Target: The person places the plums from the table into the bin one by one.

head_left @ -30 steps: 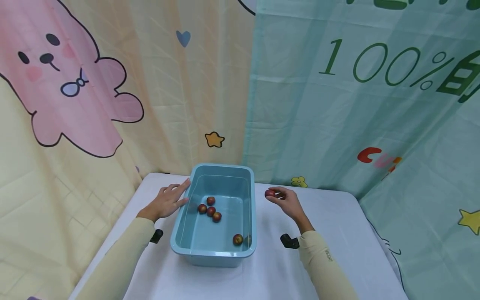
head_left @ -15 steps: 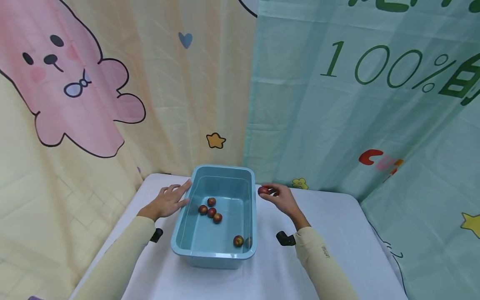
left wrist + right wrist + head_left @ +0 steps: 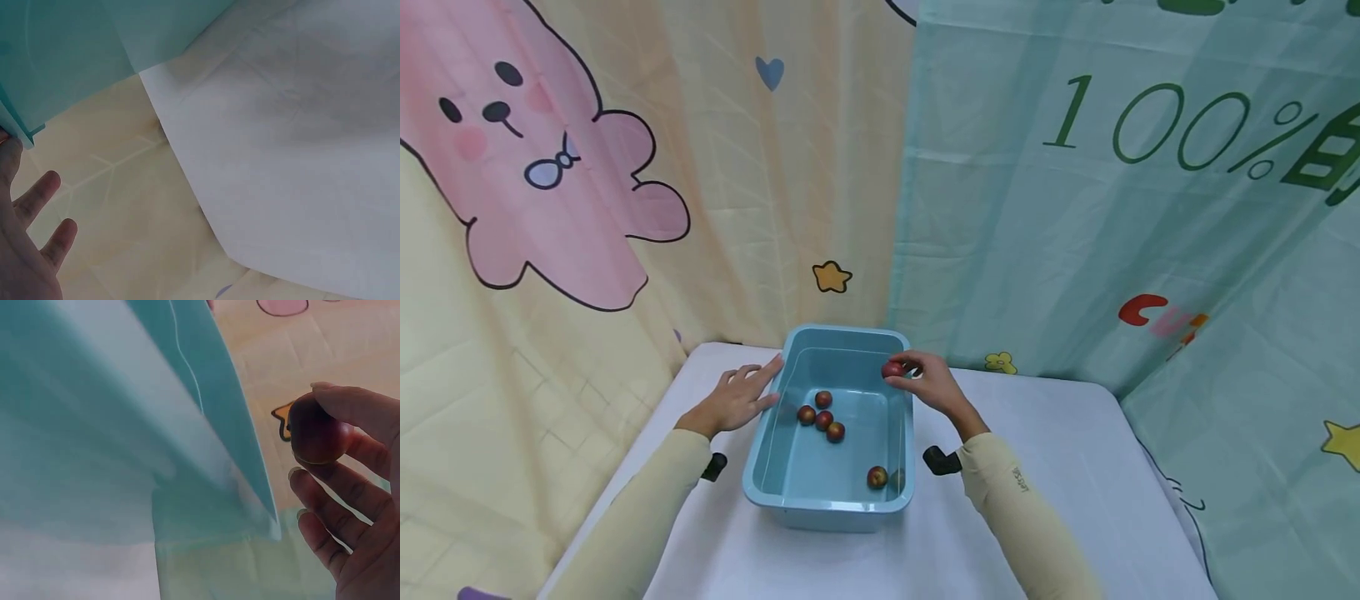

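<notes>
A light blue plastic basin (image 3: 775,492) stands on the white table with several dark red plums (image 3: 824,420) inside. Most of them lie grouped left of the basin's middle, while a single plum (image 3: 877,477) sits in the near right corner. My right hand (image 3: 931,382) pinches another plum (image 3: 892,369) between thumb and fingers, held above the basin's right rim near the far end. The right wrist view shows this plum (image 3: 320,432) close up. My left hand (image 3: 739,402), fingers spread and fairly straight, touches the basin's left rim; its other fingers (image 3: 39,195) stand apart from the wall.
A white cloth covers the table (image 3: 1037,483). Printed curtains (image 3: 1000,208) hang right behind it and along both sides. Black wrist cameras (image 3: 942,461) stick out from both sleeves.
My right hand has carried the plum leftward, from beside the basin to over its right rim. The left hand and the plums inside have stayed put.
</notes>
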The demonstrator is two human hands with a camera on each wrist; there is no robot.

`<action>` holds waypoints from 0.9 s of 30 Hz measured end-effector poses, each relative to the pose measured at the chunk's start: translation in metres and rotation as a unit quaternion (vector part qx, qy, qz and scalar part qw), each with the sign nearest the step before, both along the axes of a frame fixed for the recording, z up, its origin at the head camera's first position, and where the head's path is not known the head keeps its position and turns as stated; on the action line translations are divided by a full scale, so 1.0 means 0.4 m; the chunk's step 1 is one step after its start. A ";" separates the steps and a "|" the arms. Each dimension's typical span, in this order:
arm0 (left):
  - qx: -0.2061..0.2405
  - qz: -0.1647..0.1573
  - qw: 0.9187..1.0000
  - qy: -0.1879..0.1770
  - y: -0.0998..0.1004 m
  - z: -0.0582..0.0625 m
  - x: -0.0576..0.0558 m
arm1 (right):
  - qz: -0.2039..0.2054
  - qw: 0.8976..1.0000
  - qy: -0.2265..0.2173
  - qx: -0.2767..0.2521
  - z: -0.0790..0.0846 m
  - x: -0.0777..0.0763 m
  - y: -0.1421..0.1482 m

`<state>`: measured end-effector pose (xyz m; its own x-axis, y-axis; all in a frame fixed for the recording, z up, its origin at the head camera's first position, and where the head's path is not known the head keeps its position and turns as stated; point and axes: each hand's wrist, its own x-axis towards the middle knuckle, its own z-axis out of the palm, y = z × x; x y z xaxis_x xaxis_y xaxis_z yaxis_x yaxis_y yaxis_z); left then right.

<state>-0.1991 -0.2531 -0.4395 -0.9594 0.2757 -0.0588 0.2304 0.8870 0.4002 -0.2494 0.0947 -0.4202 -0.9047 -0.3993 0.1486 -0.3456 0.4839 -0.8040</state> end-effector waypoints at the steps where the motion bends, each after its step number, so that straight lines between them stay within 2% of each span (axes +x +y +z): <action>1: 0.000 -0.001 1.000 0.001 0.000 0.001 0.000 | 0.000 1.000 -0.002 0.003 0.005 0.001 -0.008; 7: -0.001 -0.001 1.000 -0.002 0.000 0.002 0.001 | 0.011 1.000 -0.007 0.018 0.024 0.004 -0.047; 12: -0.004 -0.002 1.000 -0.001 -0.002 -0.003 -0.004 | 0.015 1.000 -0.002 0.017 0.023 -0.001 -0.063; 27: 0.007 0.005 1.000 -0.007 -0.002 -0.004 -0.003 | -0.003 1.000 0.013 0.010 0.008 -0.007 -0.030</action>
